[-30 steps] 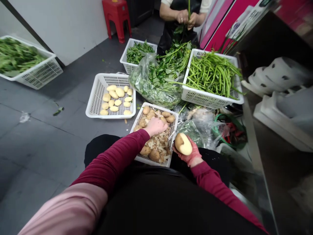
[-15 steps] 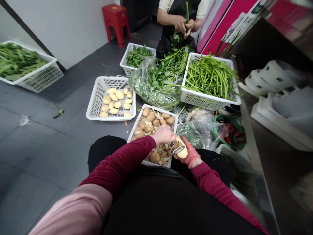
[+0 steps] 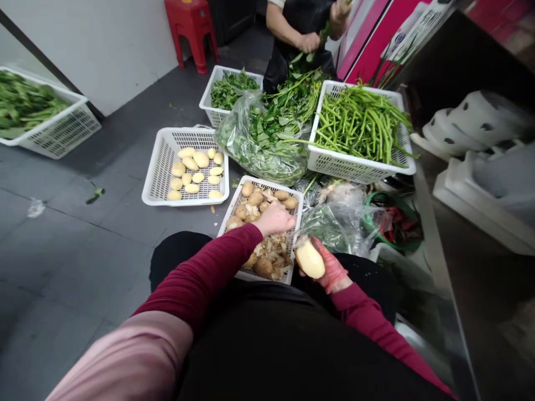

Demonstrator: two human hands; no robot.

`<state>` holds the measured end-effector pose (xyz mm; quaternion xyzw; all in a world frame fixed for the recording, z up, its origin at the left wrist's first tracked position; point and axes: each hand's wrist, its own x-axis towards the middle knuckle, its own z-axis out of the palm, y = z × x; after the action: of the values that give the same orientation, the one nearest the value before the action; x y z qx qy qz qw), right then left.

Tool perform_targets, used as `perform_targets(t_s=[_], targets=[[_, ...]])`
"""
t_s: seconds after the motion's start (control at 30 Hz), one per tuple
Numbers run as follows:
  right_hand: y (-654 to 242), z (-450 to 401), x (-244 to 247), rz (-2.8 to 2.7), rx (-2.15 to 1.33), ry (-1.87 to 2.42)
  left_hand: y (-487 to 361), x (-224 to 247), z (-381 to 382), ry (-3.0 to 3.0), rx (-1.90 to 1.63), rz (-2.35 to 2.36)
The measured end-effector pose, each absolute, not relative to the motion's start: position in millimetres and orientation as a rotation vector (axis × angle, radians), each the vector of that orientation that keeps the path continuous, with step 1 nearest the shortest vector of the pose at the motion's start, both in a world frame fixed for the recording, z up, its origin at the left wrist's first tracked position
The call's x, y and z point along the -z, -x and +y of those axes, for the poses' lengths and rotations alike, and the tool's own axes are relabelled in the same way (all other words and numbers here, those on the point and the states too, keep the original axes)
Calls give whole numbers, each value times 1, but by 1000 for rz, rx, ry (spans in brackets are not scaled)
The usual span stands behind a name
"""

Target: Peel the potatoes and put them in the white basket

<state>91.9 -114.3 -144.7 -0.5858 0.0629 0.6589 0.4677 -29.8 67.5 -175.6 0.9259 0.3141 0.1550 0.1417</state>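
Note:
My right hand [image 3: 331,268], in a reddish glove, is wrapped round a large potato [image 3: 310,259]. Pale peeled flesh faces up, and brown skin shows along its left edge. My left hand [image 3: 276,218] is closed round the handle of a peeler [image 3: 301,241], whose blurred head is at the potato's upper end. Below both hands stands a white basket [image 3: 224,218] containing unpeeled potatoes [image 3: 264,267] and a heap of peelings [image 3: 276,247]. Part of its contents is hidden by my left hand and sleeve.
Peeled potatoes [image 3: 201,160] lie in another white basket [image 3: 152,167]. Beyond are a plastic bag of leafy greens [image 3: 267,139] and a basket of green stems [image 3: 359,125]. A co-worker's hands [image 3: 309,42] handle greens. A red stool [image 3: 193,28] stands behind; a metal edge [image 3: 443,267] runs along the right.
The peeler has moved from the middle of the potato to its upper end, with my left hand shifting slightly up and left. The co-worker's hands have moved apart. The view has shifted slightly.

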Motion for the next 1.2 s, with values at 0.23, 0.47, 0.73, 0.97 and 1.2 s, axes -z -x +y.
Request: perform_targets(t_s=[0.23,0.47,0.73,0.97,1.2], targets=[[-98,-128,139,-250,-1593,1284,39,166,70,-2735,-259,789],[-97,-119,131,166,-1709,1011,45,155,60,-2697,-278,1010],[-86,-108,123,434,-1633,1105,39,133,25,-2780,-576,541],[-87,-122,128,187,-1697,1128,47,142,53,-2736,-397,863],[-93,-127,133,34,-1729,1087,46,144,58,-2685,-324,961]])
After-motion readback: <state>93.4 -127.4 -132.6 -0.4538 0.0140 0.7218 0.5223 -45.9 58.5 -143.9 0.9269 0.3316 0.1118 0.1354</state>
